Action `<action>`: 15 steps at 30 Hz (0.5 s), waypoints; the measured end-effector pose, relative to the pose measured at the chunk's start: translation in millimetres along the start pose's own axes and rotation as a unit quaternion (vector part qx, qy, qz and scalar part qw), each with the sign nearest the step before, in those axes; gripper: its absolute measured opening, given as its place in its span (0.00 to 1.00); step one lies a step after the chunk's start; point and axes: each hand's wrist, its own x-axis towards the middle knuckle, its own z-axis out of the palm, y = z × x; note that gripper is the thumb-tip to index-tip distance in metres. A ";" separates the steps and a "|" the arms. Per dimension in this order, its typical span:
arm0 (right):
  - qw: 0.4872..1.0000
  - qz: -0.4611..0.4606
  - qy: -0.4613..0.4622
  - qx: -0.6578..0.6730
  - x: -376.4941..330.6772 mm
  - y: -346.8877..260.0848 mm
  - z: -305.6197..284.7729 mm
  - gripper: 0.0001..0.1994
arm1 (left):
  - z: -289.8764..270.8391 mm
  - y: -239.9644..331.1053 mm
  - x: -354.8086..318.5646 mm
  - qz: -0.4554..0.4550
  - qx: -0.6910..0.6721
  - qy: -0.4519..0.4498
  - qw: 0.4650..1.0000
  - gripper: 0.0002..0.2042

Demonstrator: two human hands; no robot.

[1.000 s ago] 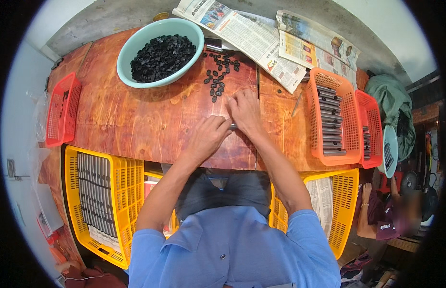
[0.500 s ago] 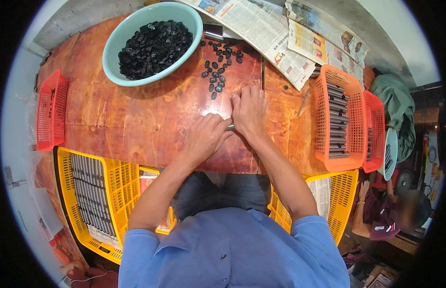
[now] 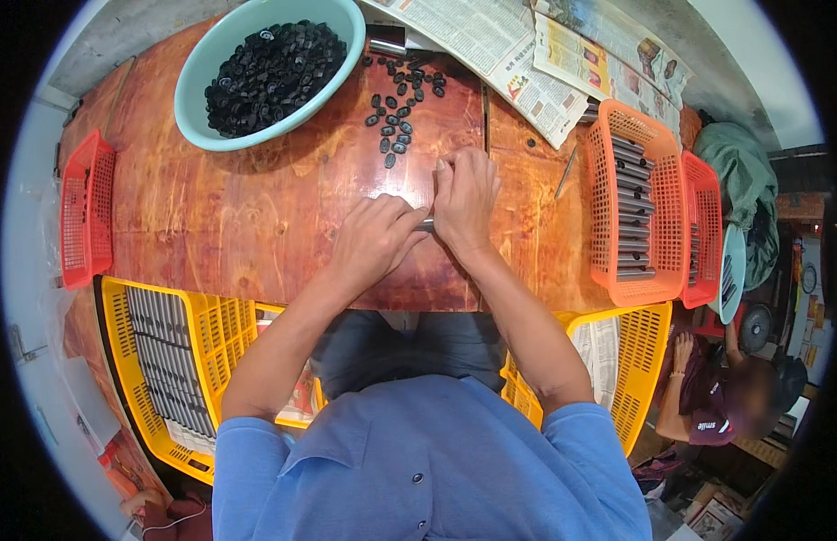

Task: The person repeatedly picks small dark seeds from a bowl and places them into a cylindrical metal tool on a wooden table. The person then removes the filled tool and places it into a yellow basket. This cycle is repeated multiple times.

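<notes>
A short grey metal tube (image 3: 425, 224) lies between my hands near the table's front edge; only a small middle part of it shows. My left hand (image 3: 373, 236) is closed around its left side, with the thumb along it. Over its right end sits my right hand (image 3: 465, 197), palm down, fingers curled and pressed together, hiding that end. Just beyond my hands, small black oval plastic pieces (image 3: 393, 131) are scattered on the wooden table (image 3: 238, 225). A light green basin (image 3: 186, 99) at the far left holds a heap of the same black pieces.
On the right stand an orange basket (image 3: 601, 216) with grey tubes and a red basket (image 3: 702, 225). Newspapers (image 3: 490, 41) cover the back, near a thin metal rod (image 3: 567, 171). A red basket (image 3: 85, 212) stands left. Yellow crates (image 3: 224, 338) sit below. A co-worker (image 3: 707, 397) is at right.
The whole view has shifted slightly, so the table and basin sit a little higher and further left. My hands keep their hold on the tube, with only slight movement.
</notes>
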 end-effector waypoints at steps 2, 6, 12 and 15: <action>1.000 0.004 0.001 -0.006 -0.1 -2.3 -1.8 0.10 | 0.2 1.2 0.3 0.000 0.004 -0.001 1.000 0.15; 0.998 0.009 -0.039 -0.055 2.8 -5.2 -2.7 0.10 | 1.0 1.0 -0.9 -0.008 0.000 -0.010 1.000 0.14; 0.998 -0.020 -0.046 -0.034 14.2 3.3 5.7 0.13 | -0.4 -4.0 8.0 -0.048 -0.035 -0.039 0.997 0.13; 0.997 -0.003 -0.065 -0.034 16.4 1.5 6.9 0.14 | -2.5 0.1 7.8 -0.052 -0.029 -0.029 0.998 0.13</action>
